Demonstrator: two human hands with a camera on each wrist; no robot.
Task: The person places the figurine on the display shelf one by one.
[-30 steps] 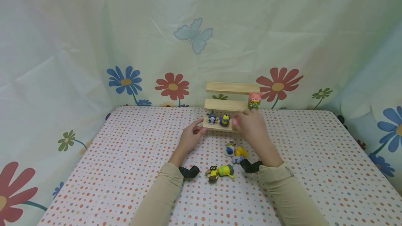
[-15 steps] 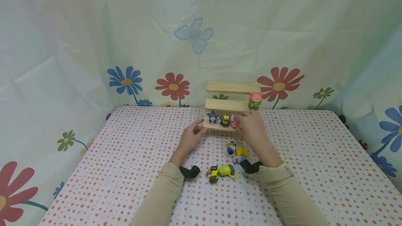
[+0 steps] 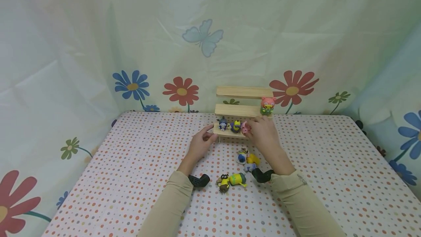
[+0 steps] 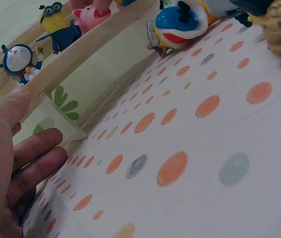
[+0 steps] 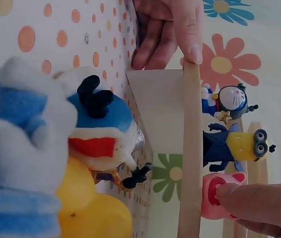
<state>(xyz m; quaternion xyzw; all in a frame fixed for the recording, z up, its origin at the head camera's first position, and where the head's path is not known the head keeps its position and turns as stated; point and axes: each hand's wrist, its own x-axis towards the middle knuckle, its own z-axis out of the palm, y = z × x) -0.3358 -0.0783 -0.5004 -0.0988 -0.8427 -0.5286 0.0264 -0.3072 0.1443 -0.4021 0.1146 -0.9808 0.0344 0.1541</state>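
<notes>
We see a small pink pig (image 3: 245, 128) with a red snout standing on the lowest shelf (image 3: 230, 134), just beside a minion (image 3: 235, 125). Our right hand (image 3: 263, 134) pinches it with curled fingers (image 5: 249, 198). Our left hand (image 3: 200, 143) lies relaxed, thumb on the shelf end, holding nothing. The right wrist view alone shows the fingertip pressing the pig's face.

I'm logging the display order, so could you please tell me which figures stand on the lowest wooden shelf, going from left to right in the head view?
Blue cat figure → yellow goggled figure → pink pig figure, which the right hand is touching.
</notes>
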